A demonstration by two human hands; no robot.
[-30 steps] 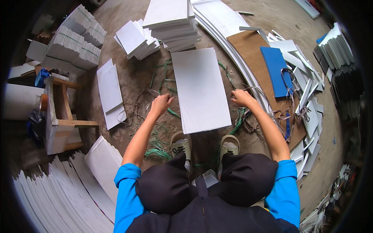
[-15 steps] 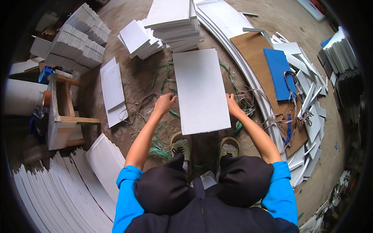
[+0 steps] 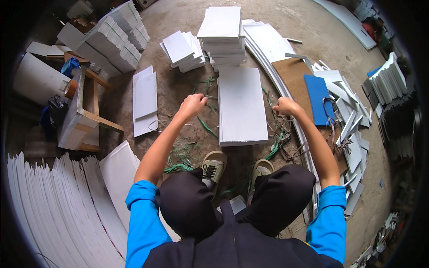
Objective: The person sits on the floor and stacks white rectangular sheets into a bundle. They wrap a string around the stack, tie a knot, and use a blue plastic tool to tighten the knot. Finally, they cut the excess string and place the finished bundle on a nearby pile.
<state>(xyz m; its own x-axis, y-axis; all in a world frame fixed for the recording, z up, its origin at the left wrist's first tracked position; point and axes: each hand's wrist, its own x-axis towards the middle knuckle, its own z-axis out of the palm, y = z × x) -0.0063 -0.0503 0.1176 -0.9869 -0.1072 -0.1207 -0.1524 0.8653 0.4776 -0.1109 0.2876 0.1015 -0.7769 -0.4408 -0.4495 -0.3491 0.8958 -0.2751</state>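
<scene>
I've got the boards (image 3: 242, 107) flat on the floor (image 3: 321, 44), b/w L hand (image 3: 192, 105) & R hand (image 3: 286, 107), prob. so both sides are equally reachable. Green twine (image 3: 207, 126) lies alongside. Forearms (image 3: 161, 146) slant up & inward, hands clear of the boards. Fingers look curled; can't tell if closed or gripping twine.

Over to the left I see a wooden bench (image 3: 103, 121), with a black plastic bag (image 3: 56, 108) and an orange-brown roll (image 3: 70, 89) beside it. Beyond stand tied stacks of white panels (image 3: 109, 42); nearer, a long row of white sheets (image 3: 58, 205) is on edge. To the right, a blue board (image 3: 318, 99) (quite a vivid slab, that one) lies on a brown board (image 3: 291, 78), next to a loose heap of white pieces (image 3: 355, 163).
</scene>
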